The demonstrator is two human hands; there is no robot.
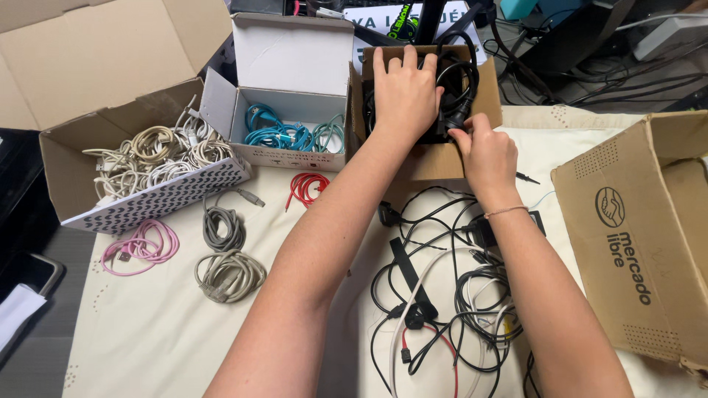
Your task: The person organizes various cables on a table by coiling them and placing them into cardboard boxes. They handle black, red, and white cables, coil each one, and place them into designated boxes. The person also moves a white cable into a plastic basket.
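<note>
While my left hand (402, 92) presses flat and my right hand (483, 151) pinches the black cable (461, 81) into the box (442, 158), a black tangle (442, 295) below my wrists remains unsorted.

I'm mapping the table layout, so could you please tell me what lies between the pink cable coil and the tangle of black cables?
In the head view, two grey cable coils and the person's left forearm lie between them.
</note>
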